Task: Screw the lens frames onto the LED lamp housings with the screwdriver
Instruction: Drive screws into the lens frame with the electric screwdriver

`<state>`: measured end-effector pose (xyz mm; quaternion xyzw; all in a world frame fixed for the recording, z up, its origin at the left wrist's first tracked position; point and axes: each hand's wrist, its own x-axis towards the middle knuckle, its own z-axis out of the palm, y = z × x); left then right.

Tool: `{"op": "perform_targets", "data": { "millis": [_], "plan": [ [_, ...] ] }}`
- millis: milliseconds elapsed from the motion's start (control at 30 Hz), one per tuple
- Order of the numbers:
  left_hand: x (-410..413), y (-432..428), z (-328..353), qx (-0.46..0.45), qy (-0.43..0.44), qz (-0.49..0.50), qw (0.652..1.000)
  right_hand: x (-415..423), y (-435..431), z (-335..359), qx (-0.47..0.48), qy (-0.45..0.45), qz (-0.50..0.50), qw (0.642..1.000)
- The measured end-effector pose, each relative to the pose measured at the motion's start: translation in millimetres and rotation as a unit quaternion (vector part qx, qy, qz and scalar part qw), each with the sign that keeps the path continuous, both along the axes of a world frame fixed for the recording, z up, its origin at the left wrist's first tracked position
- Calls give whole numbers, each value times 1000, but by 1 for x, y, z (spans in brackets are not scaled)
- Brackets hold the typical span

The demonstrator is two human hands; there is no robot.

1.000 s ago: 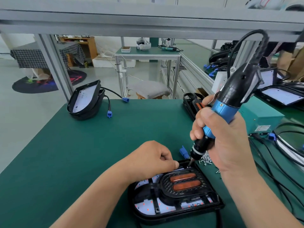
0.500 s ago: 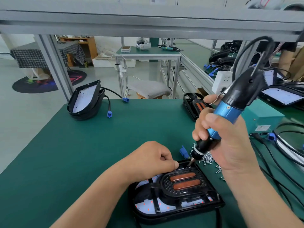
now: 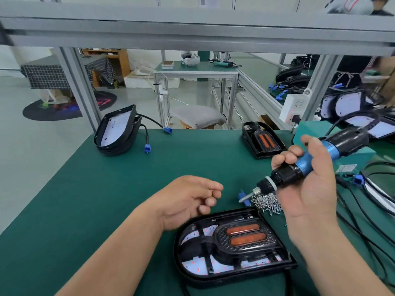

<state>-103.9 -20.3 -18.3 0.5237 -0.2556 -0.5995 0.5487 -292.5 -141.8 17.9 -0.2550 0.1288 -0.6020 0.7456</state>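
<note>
The green worktop [image 3: 102, 199] carries an open LED lamp housing [image 3: 213, 279] at the middle of its near edge, rounded end to the left, its near rim just short of that edge. A black lens frame [image 3: 245, 234] with two orange lenses sits inside the housing, toward its far right part. The left hand [image 3: 188, 201] hovers just beyond the housing's far left corner, forearm coming in from the near edge, palm turned inward and fingers loosely curled round nothing. The right hand [image 3: 314, 189] is raised above the worktop to the right of the housing, palm facing left, fingers and thumb wrapped round the blue and black barrel of the screwdriver [image 3: 303, 165]. The tool lies steeply tilted, almost level, its bit pointing down and left, off the housing and just beyond its far edge; its black cord runs off toward the right edge. A heap of small screws [image 3: 269, 202] lies just past the housing's far right corner, under the right hand, beside a blue connector [image 3: 243, 196]. A stack of housings [image 3: 115, 133] stands at the far left corner and a finished lamp [image 3: 263, 142] at the far edge, well apart from both hands. Green mat stretches between the left hand and the left edge; cables [image 3: 367, 221] crowd the right side.
</note>
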Motion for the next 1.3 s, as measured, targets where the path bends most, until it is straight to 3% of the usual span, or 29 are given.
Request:
{"op": "perform_targets", "data": {
  "millis": [200,433,700,1100,1300],
  "plan": [
    [0,-2,-1,1,2,23,1000,5,3,-5,12,0,2,1000],
    [2,0,-4,-34,-18,-21,999,8,7,-6,22,-2,2,1000],
    [6,1,-8,-63,45,-46,996,7,7,-5,24,0,-3,1000],
    [7,5,-6,-82,-24,-90,992,4,4,-4,25,-7,-14,1000],
    [5,4,-6,-95,1,-81,992,5,4,-5,23,-9,-15,1000]
  ]
}}
